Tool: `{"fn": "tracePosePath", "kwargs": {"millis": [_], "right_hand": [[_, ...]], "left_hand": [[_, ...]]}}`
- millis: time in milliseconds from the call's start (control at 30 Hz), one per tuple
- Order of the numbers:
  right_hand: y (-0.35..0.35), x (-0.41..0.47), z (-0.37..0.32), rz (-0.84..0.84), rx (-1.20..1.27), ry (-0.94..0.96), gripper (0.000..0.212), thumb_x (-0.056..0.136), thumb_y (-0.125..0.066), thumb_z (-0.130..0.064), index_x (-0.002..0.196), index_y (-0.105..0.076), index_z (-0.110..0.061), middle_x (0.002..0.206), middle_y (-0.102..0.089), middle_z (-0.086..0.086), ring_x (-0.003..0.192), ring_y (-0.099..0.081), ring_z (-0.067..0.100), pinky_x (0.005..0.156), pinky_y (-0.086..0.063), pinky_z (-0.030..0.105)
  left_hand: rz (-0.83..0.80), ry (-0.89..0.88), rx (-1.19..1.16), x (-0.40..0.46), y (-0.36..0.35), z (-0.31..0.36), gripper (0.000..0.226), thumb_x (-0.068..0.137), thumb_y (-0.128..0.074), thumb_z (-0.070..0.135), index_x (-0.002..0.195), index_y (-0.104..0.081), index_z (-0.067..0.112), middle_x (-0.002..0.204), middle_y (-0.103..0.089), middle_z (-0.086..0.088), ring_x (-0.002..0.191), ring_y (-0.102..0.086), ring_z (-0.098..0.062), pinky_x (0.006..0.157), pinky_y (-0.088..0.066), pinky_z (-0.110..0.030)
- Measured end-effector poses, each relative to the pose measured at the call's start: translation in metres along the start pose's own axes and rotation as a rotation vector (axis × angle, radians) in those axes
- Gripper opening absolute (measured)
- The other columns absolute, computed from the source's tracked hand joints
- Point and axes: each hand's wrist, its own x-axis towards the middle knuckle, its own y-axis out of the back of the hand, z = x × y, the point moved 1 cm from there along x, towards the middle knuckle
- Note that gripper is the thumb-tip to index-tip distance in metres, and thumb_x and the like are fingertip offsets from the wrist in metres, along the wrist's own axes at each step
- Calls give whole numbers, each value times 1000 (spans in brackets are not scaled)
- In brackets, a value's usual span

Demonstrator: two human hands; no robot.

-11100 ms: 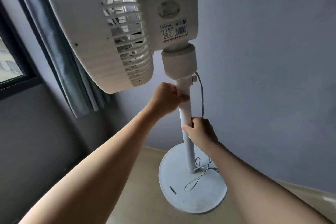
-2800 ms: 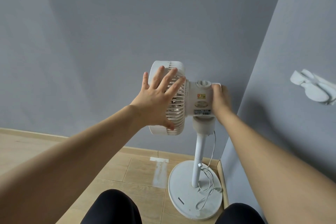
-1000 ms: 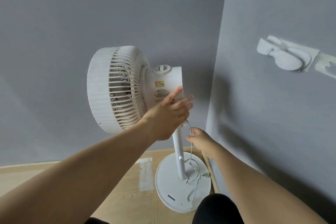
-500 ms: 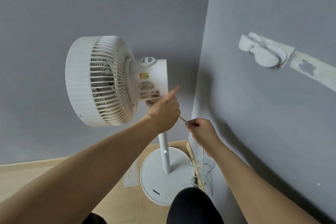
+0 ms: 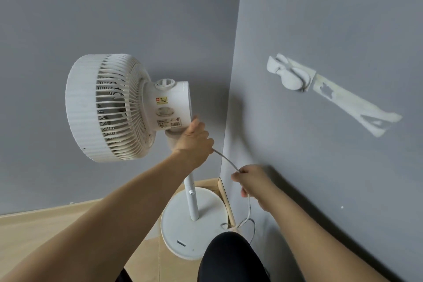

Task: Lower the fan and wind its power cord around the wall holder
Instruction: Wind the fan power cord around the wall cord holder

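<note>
The white pedestal fan [image 5: 109,107] stands in the room corner on its round base [image 5: 183,224], head turned left. My left hand [image 5: 194,142] grips the fan's neck just under the motor housing, and the thin white power cord [image 5: 225,160] comes out from under it. That cord runs taut to my right hand [image 5: 249,181], which pinches it in curled fingers. Below the right hand the cord hangs down to loose loops [image 5: 247,224] on the floor beside the base. The white wall holder [image 5: 289,75] is fixed to the right wall, above and right of both hands.
Grey walls meet in a corner right behind the fan. A strip of peeling white tape [image 5: 352,105] runs right from the holder. My black-clad knee [image 5: 229,256] is at the bottom, in front of the base. Wooden floor [image 5: 57,231] lies to the left.
My right hand has drawn the cord out to the right and down, away from my left hand, so more of it shows between them. The left hand stays at the fan's neck.
</note>
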Motion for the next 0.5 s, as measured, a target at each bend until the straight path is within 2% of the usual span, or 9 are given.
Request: {"fn": "tracePosePath", "kwargs": {"millis": [100,167,233,333,400,500], "right_hand": [[16,-7,-20,95,172,108,17,85,-60,-14,83,-65,2,62,-47,4,55,-43,17,50,-40,25],[28,-13,-30,116,206,168,15,84,-58,-12,81,-66,0,60,-49,4,51,-41,18,49,-36,26],[35,-17,-33,99,184,161,12,85,-58,-11,78,-64,-4,59,-51,5,48,-46,18,47,-38,24],[39,-24,-24,55,114,60,10,85,-59,-8,82,-64,0,62,-54,11,51,-51,20,53,-43,25],[39,-26,-18,83,119,42,19,86,-58,-11,89,-66,7,65,-55,13,52,-49,18,55,-40,24],[38,-30,-26,135,139,144,26,88,-56,-16,88,-64,8,65,-54,9,51,-44,13,47,-35,19]], "left_hand": [[38,-9,-277,6,3,4,42,101,-30,48,110,-65,27,104,-67,4,127,-38,-27,111,12,-53],[54,35,-465,10,10,5,42,100,-31,49,102,-67,27,96,-68,1,119,-44,-24,114,1,-49],[23,123,-706,16,19,3,39,99,-33,46,100,-67,28,94,-68,-2,112,-51,-25,112,-8,-47],[-31,278,-1103,25,40,-5,29,95,-40,37,94,-68,31,94,-72,10,104,-58,-16,106,-18,-41],[-92,324,-1370,26,49,-11,23,94,-46,27,83,-66,32,87,-73,16,96,-60,-8,97,-34,-32],[-73,428,-1757,21,58,-18,25,95,-48,10,83,-68,21,76,-72,4,78,-61,-12,74,-49,-21]]}}
